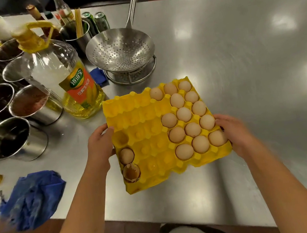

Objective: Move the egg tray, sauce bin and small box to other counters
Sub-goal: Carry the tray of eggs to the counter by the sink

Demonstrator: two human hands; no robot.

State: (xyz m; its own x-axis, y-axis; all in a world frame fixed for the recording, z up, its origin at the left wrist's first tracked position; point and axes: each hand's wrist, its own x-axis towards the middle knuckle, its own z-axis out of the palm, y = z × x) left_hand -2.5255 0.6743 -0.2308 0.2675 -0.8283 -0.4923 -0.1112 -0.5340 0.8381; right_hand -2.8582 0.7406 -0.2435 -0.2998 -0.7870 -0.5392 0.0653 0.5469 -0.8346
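gripping egg tray (144, 137) edges: left hand (98, 144), right hand (233, 134), fingers curled underneath.

Steel counter (240, 63), oil bottle (63, 78), steel canisters (15, 140), colander on ring stand (120, 49), blue cloth (31, 198)

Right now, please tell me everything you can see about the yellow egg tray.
The yellow egg tray looks like moulded pulp, square, with rows of cups. Whole pale-brown eggs fill its right side; most left cups are empty, apart from one egg and a broken shell at the near left edge. It sits tilted over the steel counter. The left hand grips its left edge, the right hand its right edge.
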